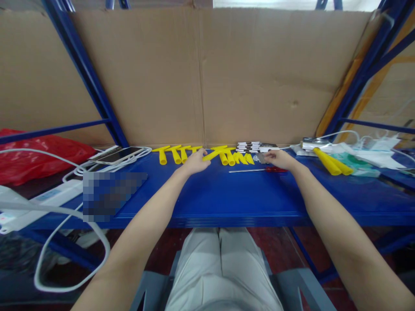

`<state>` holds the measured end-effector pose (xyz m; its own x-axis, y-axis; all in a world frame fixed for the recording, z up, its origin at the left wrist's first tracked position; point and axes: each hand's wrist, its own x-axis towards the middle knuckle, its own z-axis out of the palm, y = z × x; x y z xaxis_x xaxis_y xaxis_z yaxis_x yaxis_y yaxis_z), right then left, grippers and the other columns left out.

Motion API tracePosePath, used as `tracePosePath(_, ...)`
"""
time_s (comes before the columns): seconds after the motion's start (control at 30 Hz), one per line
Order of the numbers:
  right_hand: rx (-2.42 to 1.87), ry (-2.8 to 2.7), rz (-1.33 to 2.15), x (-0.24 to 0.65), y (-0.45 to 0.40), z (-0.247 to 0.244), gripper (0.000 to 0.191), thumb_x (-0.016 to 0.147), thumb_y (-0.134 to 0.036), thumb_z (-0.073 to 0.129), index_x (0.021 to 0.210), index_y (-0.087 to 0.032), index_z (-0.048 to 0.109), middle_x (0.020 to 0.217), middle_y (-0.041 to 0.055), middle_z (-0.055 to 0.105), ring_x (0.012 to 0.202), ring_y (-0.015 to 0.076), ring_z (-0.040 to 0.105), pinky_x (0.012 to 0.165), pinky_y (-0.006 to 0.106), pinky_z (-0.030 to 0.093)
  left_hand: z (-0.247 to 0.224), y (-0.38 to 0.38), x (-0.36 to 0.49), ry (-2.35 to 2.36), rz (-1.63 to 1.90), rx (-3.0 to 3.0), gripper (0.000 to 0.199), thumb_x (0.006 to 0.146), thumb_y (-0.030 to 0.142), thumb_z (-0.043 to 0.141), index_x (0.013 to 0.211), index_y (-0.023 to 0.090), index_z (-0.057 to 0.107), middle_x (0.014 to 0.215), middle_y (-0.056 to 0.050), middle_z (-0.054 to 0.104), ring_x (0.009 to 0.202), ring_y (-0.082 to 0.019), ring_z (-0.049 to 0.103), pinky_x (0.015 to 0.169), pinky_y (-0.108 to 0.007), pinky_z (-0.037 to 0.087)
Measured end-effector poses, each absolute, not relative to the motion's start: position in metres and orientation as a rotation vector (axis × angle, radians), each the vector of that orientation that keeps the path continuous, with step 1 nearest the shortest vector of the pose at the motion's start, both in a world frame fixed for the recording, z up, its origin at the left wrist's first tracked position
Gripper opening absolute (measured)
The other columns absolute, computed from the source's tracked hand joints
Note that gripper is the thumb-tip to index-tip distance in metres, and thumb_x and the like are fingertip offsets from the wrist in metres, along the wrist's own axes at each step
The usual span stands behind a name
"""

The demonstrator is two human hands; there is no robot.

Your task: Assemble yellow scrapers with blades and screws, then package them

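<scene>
My left hand [196, 163] is closed around the end of a yellow T-shaped plastic piece [211, 155], which slants up to the right over the blue table. Several like it, such as one yellow T-shaped handle [163, 157], stand in a row along the back. At the right, my right hand [280, 159] pinches a small flat grey piece [261, 158]; its exact kind is unclear. Tiny silvery parts [256, 158] lie beside those fingertips. Just below this hand rests a screwdriver [249, 171] with a red handle. Small yellow wedge-like pieces [242, 158] lie between the hands.
Black-and-white printed packets [249, 147] are stacked at the back. Two yellow tubes [331, 162] lie near plastic wrapping [363, 166] at the right. White cables [76, 175], a power strip [48, 203] and a red bag [42, 155] crowd the left. Cardboard [145, 77] walls the back.
</scene>
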<state>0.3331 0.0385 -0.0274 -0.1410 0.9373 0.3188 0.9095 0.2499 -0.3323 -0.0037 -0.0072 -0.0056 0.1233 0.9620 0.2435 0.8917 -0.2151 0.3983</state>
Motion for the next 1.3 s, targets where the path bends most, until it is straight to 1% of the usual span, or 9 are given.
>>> tracePosePath(0.13,-1.664,-2.094,0.070,0.332,0.038,-0.028,0.022,0.076,-0.018,0.055,0.092,-0.017,0.070,0.093,0.0053,0.072,0.081,0.0167,0.066,0.077,0.025,0.051,-0.006,-0.011,-0.002,1.853,0.582,2.256,0.042,0.077,0.027,0.049,0.117,0.015,0.048,0.112,-0.013,0.061,0.100,-0.024,0.059,0.081,-0.031,0.042)
tracePosePath(0.27,-1.678,-2.096,0.117,0.328,0.034,-0.025,0.021,0.076,-0.016,0.055,0.090,-0.016,0.070,0.095,0.0052,0.072,0.082,0.0168,0.066,0.078,0.025,0.051,-0.004,-0.016,0.000,1.746,0.469,2.334,0.050,0.076,0.023,0.048,0.125,0.013,0.042,0.123,-0.014,0.056,0.110,-0.024,0.055,0.088,-0.032,0.041)
tracePosePath(0.4,-1.680,-2.088,0.150,0.324,0.030,-0.022,0.018,0.076,-0.016,0.056,0.087,-0.017,0.070,0.093,0.0046,0.073,0.083,0.0170,0.067,0.080,0.025,0.050,-0.001,-0.021,0.001,1.662,0.397,2.353,0.057,0.075,0.022,0.047,0.130,0.010,0.038,0.131,-0.016,0.051,0.113,-0.024,0.053,0.090,-0.029,0.041)
tracePosePath(0.6,-1.688,-2.066,0.196,0.322,0.026,-0.020,0.017,0.077,-0.014,0.055,0.087,-0.015,0.070,0.091,0.0055,0.073,0.084,0.0169,0.067,0.081,0.025,0.050,-0.003,-0.021,0.003,1.698,0.215,2.341,0.064,0.074,0.023,0.050,0.135,0.014,0.033,0.118,-0.015,0.059,0.093,-0.023,0.063,0.075,-0.028,0.046)
tracePosePath(0.8,-1.702,-2.081,0.208,0.319,0.023,-0.018,0.017,0.078,-0.013,0.055,0.087,-0.013,0.069,0.094,0.0078,0.072,0.085,0.0173,0.067,0.080,0.024,0.050,-0.003,-0.021,0.003,1.748,0.114,2.370,0.060,0.074,0.020,0.049,0.132,0.018,0.035,0.113,-0.011,0.062,0.090,-0.022,0.063,0.073,-0.028,0.046)
tracePosePath(1.0,-1.724,-2.118,0.137,0.323,0.026,-0.019,0.020,0.078,-0.015,0.055,0.092,-0.014,0.070,0.096,0.0073,0.072,0.085,0.0174,0.066,0.081,0.025,0.049,0.001,-0.024,0.004,1.793,0.089,2.407,0.051,0.075,0.019,0.051,0.125,0.019,0.041,0.114,-0.010,0.062,0.095,-0.022,0.061,0.075,-0.029,0.046)
tracePosePath(1.13,-1.818,-2.106,0.056,0.328,0.029,-0.019,0.026,0.077,-0.014,0.055,0.099,-0.011,0.070,0.098,0.0094,0.071,0.086,0.0180,0.066,0.079,0.023,0.049,-0.010,-0.017,0.008,1.811,0.244,2.461,0.035,0.084,0.028,0.046,0.117,0.016,0.047,0.115,-0.011,0.062,0.102,-0.023,0.059,0.083,-0.031,0.045)
tracePosePath(1.23,-1.902,-2.075,-0.050,0.331,0.030,-0.018,0.029,0.077,-0.012,0.053,0.100,-0.012,0.070,0.099,0.0090,0.071,0.088,0.0191,0.066,0.078,0.022,0.048,-0.021,-0.010,0.011,1.864,0.347,2.484,0.037,0.086,0.037,0.045,0.115,0.014,0.049,0.117,-0.014,0.061,0.107,-0.026,0.058,0.086,-0.034,0.044)
tracePosePath(1.3,-1.932,-2.056,-0.114,0.333,0.031,-0.018,0.030,0.076,-0.011,0.051,0.099,-0.014,0.071,0.099,0.0080,0.072,0.088,0.0194,0.065,0.076,0.021,0.047,-0.025,-0.008,0.013,1.895,0.358,2.483,0.039,0.086,0.037,0.047,0.118,0.013,0.049,0.117,-0.015,0.061,0.107,-0.027,0.058,0.086,-0.035,0.044)
